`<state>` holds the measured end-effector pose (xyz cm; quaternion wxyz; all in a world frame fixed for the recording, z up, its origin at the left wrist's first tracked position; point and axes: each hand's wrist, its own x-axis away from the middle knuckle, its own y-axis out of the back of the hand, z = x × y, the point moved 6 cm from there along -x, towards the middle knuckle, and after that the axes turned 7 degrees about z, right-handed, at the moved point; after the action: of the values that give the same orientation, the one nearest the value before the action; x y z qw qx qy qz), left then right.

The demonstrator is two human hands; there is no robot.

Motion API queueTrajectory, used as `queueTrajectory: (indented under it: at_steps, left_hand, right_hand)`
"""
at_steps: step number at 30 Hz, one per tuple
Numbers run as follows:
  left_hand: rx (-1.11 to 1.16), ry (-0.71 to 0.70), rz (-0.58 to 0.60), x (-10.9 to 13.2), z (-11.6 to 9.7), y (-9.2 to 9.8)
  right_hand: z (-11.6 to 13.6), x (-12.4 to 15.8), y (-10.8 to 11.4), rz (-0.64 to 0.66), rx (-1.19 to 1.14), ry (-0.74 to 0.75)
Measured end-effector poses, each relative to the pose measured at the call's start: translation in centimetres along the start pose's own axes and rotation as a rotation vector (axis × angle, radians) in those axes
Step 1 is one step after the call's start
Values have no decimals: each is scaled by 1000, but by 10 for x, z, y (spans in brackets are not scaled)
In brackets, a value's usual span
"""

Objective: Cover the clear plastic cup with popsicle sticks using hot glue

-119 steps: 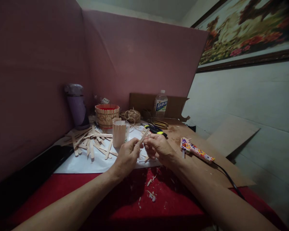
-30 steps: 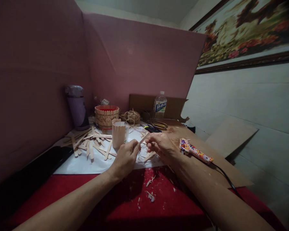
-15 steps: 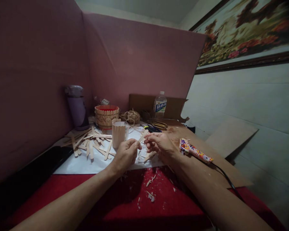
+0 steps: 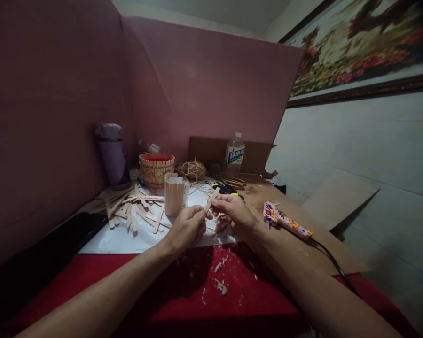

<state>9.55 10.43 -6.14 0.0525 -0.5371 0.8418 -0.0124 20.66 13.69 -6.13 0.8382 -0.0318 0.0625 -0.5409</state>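
My left hand (image 4: 186, 228) and my right hand (image 4: 233, 212) meet over the white sheet (image 4: 127, 238), both pinching one pale wooden craft stick (image 4: 212, 197) that slants up to the right. The left fingers grip its lower end, the right fingers close on its middle. Just left of the hands stands a small cup clad in upright sticks (image 4: 174, 195). A heap of loose craft sticks (image 4: 134, 207) lies further left. Wood chips (image 4: 220, 281) are scattered on the red cloth below my hands.
A patterned glue gun (image 4: 286, 219) with a black cord lies on cardboard at the right. Behind stand a stick-clad red bowl (image 4: 156, 169), a twine ball (image 4: 192, 170), a water bottle (image 4: 234, 153), a purple flask (image 4: 112, 155) and scissors (image 4: 229, 185). A pink board walls off the left and back.
The stick has tilted slightly more upright and my hands have shifted a little to the right, staying closed on it. Nothing else has moved.
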Motion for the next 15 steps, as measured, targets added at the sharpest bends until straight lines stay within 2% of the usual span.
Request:
queueTrajectory:
  at_steps: [7,12,15]
  left_hand:
    - [-5,-14,-10,-1,2,4]
    - [-296,-116,-86,-1,-2,10]
    - [-366,-135,-102,-1,-1,12]
  right_hand:
    - [4,3,-6,49,39,-13]
    - [2,2,-5,27,64,-21]
    - [0,1,-6,51,46,-41]
